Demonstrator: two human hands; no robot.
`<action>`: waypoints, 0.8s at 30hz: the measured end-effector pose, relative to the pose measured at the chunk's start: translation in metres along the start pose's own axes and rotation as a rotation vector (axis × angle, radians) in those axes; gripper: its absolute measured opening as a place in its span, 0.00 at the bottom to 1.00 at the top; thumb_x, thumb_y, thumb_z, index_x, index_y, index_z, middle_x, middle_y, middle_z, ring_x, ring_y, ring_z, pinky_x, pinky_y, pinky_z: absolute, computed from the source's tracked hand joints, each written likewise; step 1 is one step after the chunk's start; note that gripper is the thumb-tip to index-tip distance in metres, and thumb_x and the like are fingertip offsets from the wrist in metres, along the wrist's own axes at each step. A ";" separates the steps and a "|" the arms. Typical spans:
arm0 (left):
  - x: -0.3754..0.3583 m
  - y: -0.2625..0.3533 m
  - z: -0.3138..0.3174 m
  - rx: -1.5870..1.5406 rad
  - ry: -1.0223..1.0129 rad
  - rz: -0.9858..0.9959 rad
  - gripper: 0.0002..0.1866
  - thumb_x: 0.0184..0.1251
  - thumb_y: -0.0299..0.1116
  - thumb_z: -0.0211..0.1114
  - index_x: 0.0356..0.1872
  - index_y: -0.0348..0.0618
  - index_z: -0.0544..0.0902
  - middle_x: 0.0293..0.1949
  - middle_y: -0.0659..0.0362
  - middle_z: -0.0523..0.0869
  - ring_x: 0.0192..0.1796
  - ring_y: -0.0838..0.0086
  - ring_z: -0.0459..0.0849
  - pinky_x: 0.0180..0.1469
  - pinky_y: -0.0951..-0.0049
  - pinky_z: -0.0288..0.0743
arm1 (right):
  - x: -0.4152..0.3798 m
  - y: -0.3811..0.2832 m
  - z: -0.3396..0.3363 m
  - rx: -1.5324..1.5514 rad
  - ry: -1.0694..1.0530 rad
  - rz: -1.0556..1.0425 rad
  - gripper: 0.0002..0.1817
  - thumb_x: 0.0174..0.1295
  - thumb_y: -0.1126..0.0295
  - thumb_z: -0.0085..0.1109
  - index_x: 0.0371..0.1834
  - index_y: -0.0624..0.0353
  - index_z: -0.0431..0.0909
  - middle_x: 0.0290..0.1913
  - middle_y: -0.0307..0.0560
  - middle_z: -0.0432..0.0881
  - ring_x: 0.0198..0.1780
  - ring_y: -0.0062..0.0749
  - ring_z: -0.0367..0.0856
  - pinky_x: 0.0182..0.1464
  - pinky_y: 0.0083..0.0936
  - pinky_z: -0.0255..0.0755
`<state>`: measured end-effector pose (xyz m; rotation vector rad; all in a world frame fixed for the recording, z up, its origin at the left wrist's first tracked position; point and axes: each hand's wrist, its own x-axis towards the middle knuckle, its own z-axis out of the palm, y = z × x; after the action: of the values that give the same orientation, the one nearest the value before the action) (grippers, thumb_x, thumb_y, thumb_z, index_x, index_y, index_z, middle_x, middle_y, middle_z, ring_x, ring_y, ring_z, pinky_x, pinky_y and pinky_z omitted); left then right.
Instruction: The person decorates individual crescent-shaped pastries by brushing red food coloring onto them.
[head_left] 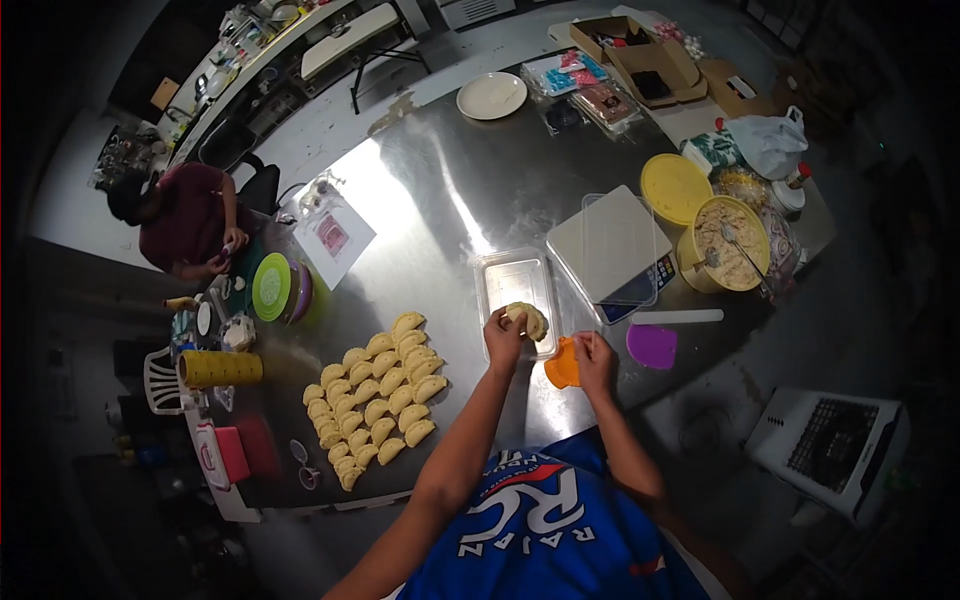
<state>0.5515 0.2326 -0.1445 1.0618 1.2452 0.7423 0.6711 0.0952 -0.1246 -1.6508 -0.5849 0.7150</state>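
Note:
My left hand [504, 338] is closed around a crimped half-moon pastry [534, 322], raised over the near end of a clear plastic tray [489, 285]. Beside it, my right hand [598, 362] has its fingers pinched at the edge of an orange plastic pastry mold [562, 368]; part of the mold is hidden. To the left, several similar uncooked half-moon pastries [383, 363] lie in rows on the metal table [400, 240]. A purple scraper [652, 346] and a white rod [678, 316] are right of my right hand.
A scale [610, 240] with a clear lid over it stands beyond my hands. Right of it are a yellow tub [688, 262] of filling with spoons and its yellow lid [676, 188]. Another person [190, 218] sits at the far left, near a green-lidded container [271, 287].

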 end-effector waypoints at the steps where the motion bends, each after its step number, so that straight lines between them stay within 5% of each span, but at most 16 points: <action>1: -0.004 0.012 -0.004 -0.219 -0.049 -0.046 0.16 0.67 0.31 0.66 0.53 0.38 0.76 0.45 0.56 0.85 0.41 0.69 0.86 0.44 0.65 0.82 | -0.003 -0.009 -0.005 0.071 0.016 -0.023 0.08 0.70 0.69 0.55 0.39 0.65 0.78 0.25 0.37 0.78 0.26 0.15 0.75 0.29 0.15 0.69; 6: -0.030 0.061 -0.045 -0.647 -0.214 -0.121 0.18 0.78 0.40 0.48 0.61 0.42 0.69 0.54 0.57 0.78 0.56 0.65 0.78 0.56 0.60 0.75 | -0.007 -0.004 -0.029 0.340 -0.055 0.077 0.13 0.74 0.63 0.46 0.37 0.61 0.74 0.22 0.36 0.71 0.21 0.13 0.63 0.24 0.13 0.57; 8: -0.051 0.083 -0.060 -1.056 -0.464 -0.122 0.20 0.79 0.44 0.44 0.61 0.42 0.69 0.51 0.58 0.77 0.49 0.67 0.77 0.50 0.65 0.73 | -0.011 -0.024 -0.031 0.516 -0.134 0.139 0.14 0.75 0.62 0.41 0.36 0.59 0.72 0.23 0.36 0.69 0.21 0.13 0.60 0.24 0.14 0.55; 10: -0.083 0.118 -0.068 -1.060 -0.360 -0.160 0.22 0.78 0.46 0.43 0.61 0.41 0.68 0.45 0.59 0.75 0.40 0.71 0.72 0.43 0.70 0.68 | -0.015 -0.048 -0.023 0.644 -0.195 0.017 0.15 0.76 0.63 0.36 0.34 0.58 0.69 0.23 0.37 0.69 0.21 0.13 0.58 0.24 0.15 0.53; 12: -0.106 0.136 -0.086 -1.114 -0.496 -0.199 0.22 0.78 0.46 0.44 0.61 0.41 0.68 0.39 0.60 0.72 0.35 0.72 0.67 0.39 0.71 0.65 | -0.017 -0.071 -0.011 0.666 -0.247 0.012 0.14 0.76 0.65 0.36 0.34 0.59 0.69 0.26 0.38 0.70 0.23 0.14 0.61 0.26 0.14 0.55; 14: -0.132 0.154 -0.097 -1.086 -0.424 -0.200 0.22 0.78 0.46 0.43 0.60 0.40 0.68 0.36 0.60 0.70 0.34 0.73 0.65 0.36 0.72 0.65 | -0.020 -0.093 0.004 0.533 -0.231 -0.249 0.14 0.76 0.66 0.39 0.36 0.61 0.72 0.30 0.40 0.71 0.25 0.16 0.65 0.29 0.13 0.59; 20: -0.176 0.174 -0.119 -1.055 -0.562 -0.148 0.24 0.78 0.48 0.40 0.61 0.40 0.67 0.36 0.59 0.69 0.32 0.73 0.65 0.33 0.74 0.65 | -0.042 -0.191 0.019 0.859 -0.513 -0.226 0.10 0.73 0.71 0.47 0.39 0.66 0.75 0.33 0.44 0.74 0.27 0.20 0.69 0.31 0.18 0.66; 24: -0.190 0.181 -0.118 -1.004 -0.640 -0.159 0.26 0.79 0.52 0.35 0.62 0.40 0.66 0.36 0.57 0.70 0.34 0.72 0.68 0.35 0.72 0.67 | -0.058 -0.233 0.027 0.664 -0.679 -0.406 0.07 0.70 0.79 0.50 0.39 0.70 0.78 0.37 0.52 0.80 0.34 0.28 0.81 0.38 0.23 0.77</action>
<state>0.4157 0.1538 0.0966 0.2957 0.2910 0.6926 0.6128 0.1167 0.1091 -0.6237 -0.9940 1.0252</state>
